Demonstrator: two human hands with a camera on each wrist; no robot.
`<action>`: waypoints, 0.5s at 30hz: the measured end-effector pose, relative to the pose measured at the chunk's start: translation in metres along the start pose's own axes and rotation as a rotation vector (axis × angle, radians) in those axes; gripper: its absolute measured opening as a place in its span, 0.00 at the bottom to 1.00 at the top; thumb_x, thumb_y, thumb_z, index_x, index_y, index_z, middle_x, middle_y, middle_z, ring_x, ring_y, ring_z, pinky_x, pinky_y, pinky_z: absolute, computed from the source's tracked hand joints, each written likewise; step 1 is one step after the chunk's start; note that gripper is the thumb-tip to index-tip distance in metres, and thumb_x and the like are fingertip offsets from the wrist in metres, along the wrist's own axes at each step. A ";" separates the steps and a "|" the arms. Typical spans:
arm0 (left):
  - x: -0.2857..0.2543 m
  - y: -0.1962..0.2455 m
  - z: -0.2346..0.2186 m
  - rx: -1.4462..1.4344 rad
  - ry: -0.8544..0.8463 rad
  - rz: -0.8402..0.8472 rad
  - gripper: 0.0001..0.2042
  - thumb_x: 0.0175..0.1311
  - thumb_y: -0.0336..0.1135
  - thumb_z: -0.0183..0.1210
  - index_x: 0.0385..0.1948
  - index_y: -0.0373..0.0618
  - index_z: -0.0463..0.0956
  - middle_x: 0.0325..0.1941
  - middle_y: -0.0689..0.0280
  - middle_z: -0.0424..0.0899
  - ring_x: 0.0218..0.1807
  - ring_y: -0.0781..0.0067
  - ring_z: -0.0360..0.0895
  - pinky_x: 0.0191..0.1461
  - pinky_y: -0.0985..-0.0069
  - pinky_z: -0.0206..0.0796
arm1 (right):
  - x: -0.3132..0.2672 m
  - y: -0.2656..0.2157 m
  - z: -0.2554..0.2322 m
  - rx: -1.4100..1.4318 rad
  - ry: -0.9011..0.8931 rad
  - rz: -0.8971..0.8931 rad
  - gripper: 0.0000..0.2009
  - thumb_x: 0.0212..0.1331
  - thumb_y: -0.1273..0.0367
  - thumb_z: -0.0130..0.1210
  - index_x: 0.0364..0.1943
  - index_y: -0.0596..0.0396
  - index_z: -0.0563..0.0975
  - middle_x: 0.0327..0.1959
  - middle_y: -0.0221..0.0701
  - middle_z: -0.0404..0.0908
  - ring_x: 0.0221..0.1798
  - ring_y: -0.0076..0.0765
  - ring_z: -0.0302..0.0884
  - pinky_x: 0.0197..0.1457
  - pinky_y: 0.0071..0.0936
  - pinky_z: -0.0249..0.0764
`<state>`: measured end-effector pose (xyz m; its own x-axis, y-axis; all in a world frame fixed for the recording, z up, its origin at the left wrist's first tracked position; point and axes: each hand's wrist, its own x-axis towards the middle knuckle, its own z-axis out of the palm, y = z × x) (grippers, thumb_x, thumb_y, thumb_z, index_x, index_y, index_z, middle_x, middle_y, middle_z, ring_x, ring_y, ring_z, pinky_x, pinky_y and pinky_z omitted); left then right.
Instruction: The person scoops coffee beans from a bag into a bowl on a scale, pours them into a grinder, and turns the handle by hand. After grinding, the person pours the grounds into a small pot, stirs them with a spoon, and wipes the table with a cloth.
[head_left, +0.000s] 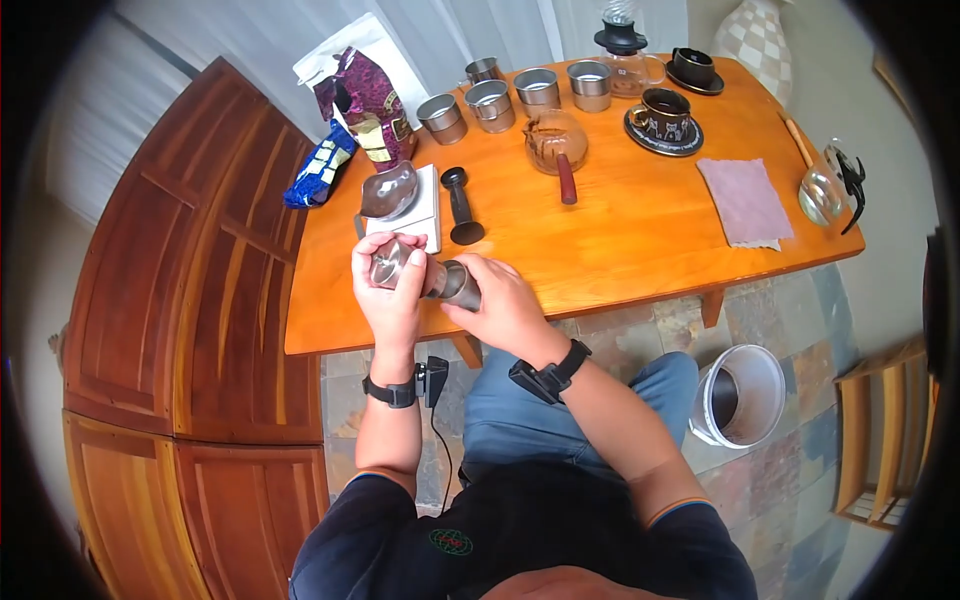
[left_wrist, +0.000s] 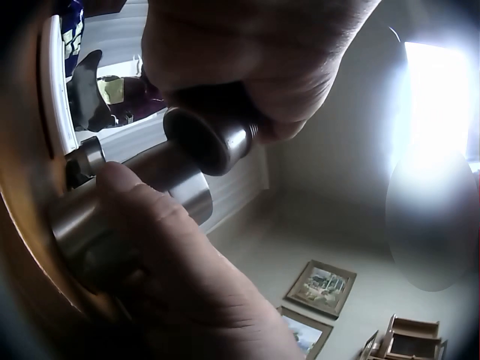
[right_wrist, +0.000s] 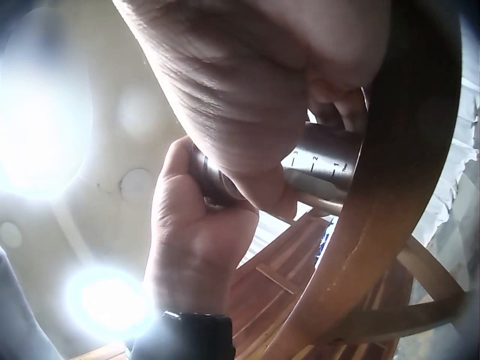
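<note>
Over the table's front edge, the left hand (head_left: 385,305) (left_wrist: 255,60) grips a shiny metal piece (head_left: 392,262), fingers curled round it. The right hand (head_left: 510,315) (right_wrist: 232,97) holds a metal cylinder (head_left: 460,287) (right_wrist: 322,161) with printed marks and numbers. Both pieces are side by side, the hands close together. In the left wrist view, a round dark-mouthed metal end (left_wrist: 217,142) lies against the cylinder (left_wrist: 90,232); whether the pieces are joined, I cannot tell. Behind the hands, a metal bowl (head_left: 390,192) sits on a white scale (head_left: 425,215).
A black tool (head_left: 461,208) lies right of the scale. Farther back stand bags (head_left: 368,110), several metal cups (head_left: 490,106), a red-handled pot (head_left: 556,145), a glass server (head_left: 628,75) and black cups (head_left: 663,115). A pink cloth (head_left: 748,200) lies right; a bucket (head_left: 740,395) stands below.
</note>
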<state>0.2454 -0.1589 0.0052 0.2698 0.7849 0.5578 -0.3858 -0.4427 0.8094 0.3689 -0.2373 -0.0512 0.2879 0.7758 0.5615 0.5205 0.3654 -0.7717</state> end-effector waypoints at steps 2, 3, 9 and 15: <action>0.002 0.001 0.004 0.124 -0.073 0.062 0.19 0.58 0.19 0.64 0.50 0.41 0.68 0.44 0.61 0.80 0.51 0.67 0.81 0.58 0.70 0.73 | 0.000 -0.001 0.000 0.002 -0.002 0.023 0.26 0.48 0.64 0.67 0.53 0.55 0.72 0.42 0.42 0.81 0.52 0.55 0.77 0.59 0.45 0.70; 0.002 0.000 0.006 0.126 -0.078 0.058 0.19 0.58 0.19 0.64 0.50 0.41 0.68 0.44 0.61 0.80 0.51 0.67 0.81 0.58 0.70 0.73 | 0.000 0.000 0.000 0.003 -0.011 0.039 0.26 0.48 0.64 0.67 0.52 0.55 0.72 0.41 0.42 0.81 0.51 0.56 0.76 0.59 0.46 0.70; 0.000 -0.001 0.016 0.301 -0.253 0.101 0.18 0.56 0.18 0.65 0.48 0.40 0.70 0.44 0.60 0.80 0.50 0.65 0.81 0.59 0.67 0.72 | 0.003 -0.003 -0.004 0.038 -0.024 0.056 0.22 0.46 0.66 0.66 0.47 0.54 0.73 0.40 0.45 0.81 0.50 0.57 0.76 0.59 0.47 0.70; 0.003 -0.006 0.013 0.309 -0.255 0.134 0.16 0.58 0.19 0.63 0.47 0.40 0.71 0.44 0.58 0.80 0.49 0.66 0.81 0.57 0.68 0.73 | 0.001 0.000 -0.002 0.007 0.021 0.015 0.22 0.48 0.65 0.66 0.47 0.54 0.73 0.40 0.42 0.80 0.49 0.55 0.78 0.53 0.46 0.73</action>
<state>0.2601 -0.1596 0.0042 0.4597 0.5967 0.6577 -0.1598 -0.6730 0.7222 0.3709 -0.2376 -0.0501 0.3125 0.7706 0.5555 0.5100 0.3572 -0.7825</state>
